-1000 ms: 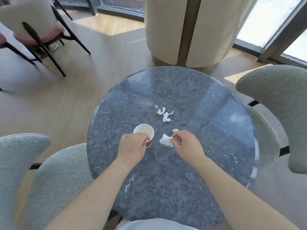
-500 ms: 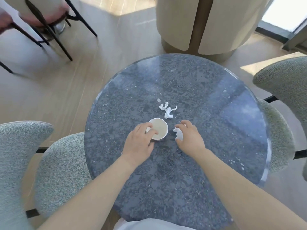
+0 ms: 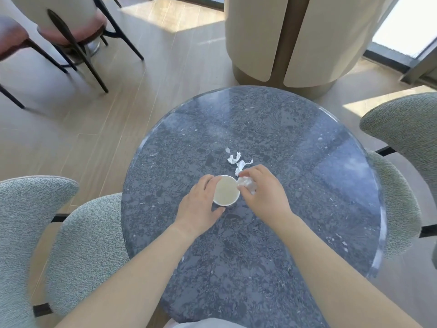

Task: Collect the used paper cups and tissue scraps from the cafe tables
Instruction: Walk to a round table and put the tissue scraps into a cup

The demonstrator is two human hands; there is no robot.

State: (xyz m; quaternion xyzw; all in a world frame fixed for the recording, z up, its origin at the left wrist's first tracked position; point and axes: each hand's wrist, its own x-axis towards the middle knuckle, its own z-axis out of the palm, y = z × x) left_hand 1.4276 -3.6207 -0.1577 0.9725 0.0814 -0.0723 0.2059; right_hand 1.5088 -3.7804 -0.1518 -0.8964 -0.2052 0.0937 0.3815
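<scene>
A white paper cup (image 3: 225, 191) stands upright near the middle of the round grey stone table (image 3: 307, 162). My left hand (image 3: 198, 204) wraps around the cup's left side. My right hand (image 3: 262, 192) pinches a crumpled white tissue scrap (image 3: 247, 183) right at the cup's right rim. Several smaller tissue scraps (image 3: 237, 160) lie on the tabletop just beyond my right fingers.
Grey-green upholstered chairs stand at the left (image 3: 35, 223) and right (image 3: 402, 143) of the table. A cream curved pillar (image 3: 295, 36) rises behind it. Black-legged chairs (image 3: 71, 27) stand far left on the wooden floor.
My right hand has lifted the tissue scrap and carried it left to the cup's rim. My left hand stays on the cup. The camera has tilted a little further down.
</scene>
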